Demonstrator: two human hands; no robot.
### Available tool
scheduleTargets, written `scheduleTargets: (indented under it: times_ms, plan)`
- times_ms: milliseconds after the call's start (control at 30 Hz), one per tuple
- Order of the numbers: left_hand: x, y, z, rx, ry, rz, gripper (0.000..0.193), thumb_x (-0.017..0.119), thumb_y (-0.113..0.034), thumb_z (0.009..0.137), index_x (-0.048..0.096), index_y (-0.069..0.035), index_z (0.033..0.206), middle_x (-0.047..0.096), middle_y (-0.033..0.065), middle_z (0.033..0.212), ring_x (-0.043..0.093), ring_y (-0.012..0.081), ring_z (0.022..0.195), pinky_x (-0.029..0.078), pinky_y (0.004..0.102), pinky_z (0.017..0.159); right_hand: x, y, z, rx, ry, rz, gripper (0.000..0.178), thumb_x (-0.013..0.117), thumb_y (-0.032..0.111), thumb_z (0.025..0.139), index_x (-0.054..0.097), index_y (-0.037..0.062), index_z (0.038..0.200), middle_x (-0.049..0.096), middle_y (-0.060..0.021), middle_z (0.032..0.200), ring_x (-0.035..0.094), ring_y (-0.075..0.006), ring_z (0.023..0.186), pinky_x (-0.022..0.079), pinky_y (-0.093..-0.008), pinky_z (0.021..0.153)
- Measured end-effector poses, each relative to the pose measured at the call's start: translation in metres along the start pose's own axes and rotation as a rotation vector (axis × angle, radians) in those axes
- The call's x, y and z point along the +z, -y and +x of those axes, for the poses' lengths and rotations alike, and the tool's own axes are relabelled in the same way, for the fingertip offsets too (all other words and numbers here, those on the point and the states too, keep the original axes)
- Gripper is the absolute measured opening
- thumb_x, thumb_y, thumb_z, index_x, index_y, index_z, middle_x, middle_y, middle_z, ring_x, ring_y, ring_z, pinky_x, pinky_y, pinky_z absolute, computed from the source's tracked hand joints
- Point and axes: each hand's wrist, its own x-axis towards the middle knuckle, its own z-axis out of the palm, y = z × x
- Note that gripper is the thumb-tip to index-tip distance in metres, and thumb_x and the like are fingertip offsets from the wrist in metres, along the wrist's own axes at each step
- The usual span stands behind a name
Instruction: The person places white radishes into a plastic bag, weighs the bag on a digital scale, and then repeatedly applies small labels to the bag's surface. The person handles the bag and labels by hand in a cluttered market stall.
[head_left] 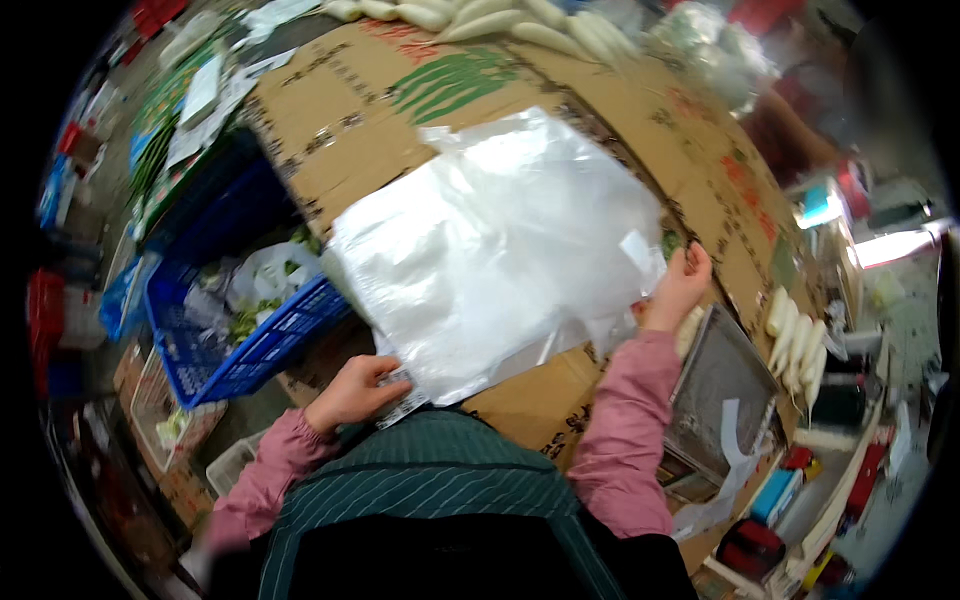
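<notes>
A stack of clear, silvery plastic bags (490,250) lies flat across cardboard in front of me. My left hand (360,390) is closed at the bags' near left corner, thumb on top, with a small printed white piece (402,402) beside its fingertips. At the right edge of the bags, my right hand (685,282) has its fingers pinched together. Something small and dark shows at those fingertips, too blurred to name. A small white sticker-like patch (635,248) sits on the bags near that hand.
Left stands a blue crate (190,360) with bagged greens. White radishes (490,20) line the far edge; more radishes (797,340) lie right. A grey weighing-scale-like plate (722,385) sits beside my right forearm. Another person's arm (800,130) appears at far right.
</notes>
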Motion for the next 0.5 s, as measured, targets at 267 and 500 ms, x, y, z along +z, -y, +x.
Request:
scheduleTargets:
  times_ms: [267, 500]
  plan:
    - [0.003, -0.015, 0.003, -0.055, 0.012, -0.102, 0.017, 0.064, -0.007, 0.082, 0.064, 0.006, 0.095, 0.064, 0.0024, 0.077, 0.053, 0.0064, 0.073, 0.045, 0.0245, 0.064, 0.026, 0.092, -0.126, -0.521, 0.640, -0.170, 0.032, 0.068, 0.007, 0.077, 0.062, 0.0041, 0.108, 0.061, -0.0139, 0.102, 0.056, -0.0299, 0.099, 0.043, -0.0375, 0.087]
    - [-0.001, -0.018, 0.002, -0.086, 0.049, -0.113, 0.017, 0.063, -0.004, 0.084, 0.065, 0.005, 0.098, 0.065, 0.0012, 0.082, 0.055, 0.0058, 0.074, 0.046, 0.0229, 0.067, 0.011, 0.101, -0.094, -0.244, 0.606, 0.046, 0.018, 0.066, 0.013, 0.082, 0.061, -0.0002, 0.071, 0.058, -0.0084, 0.065, 0.054, -0.0216, 0.059, 0.042, -0.0322, 0.055]
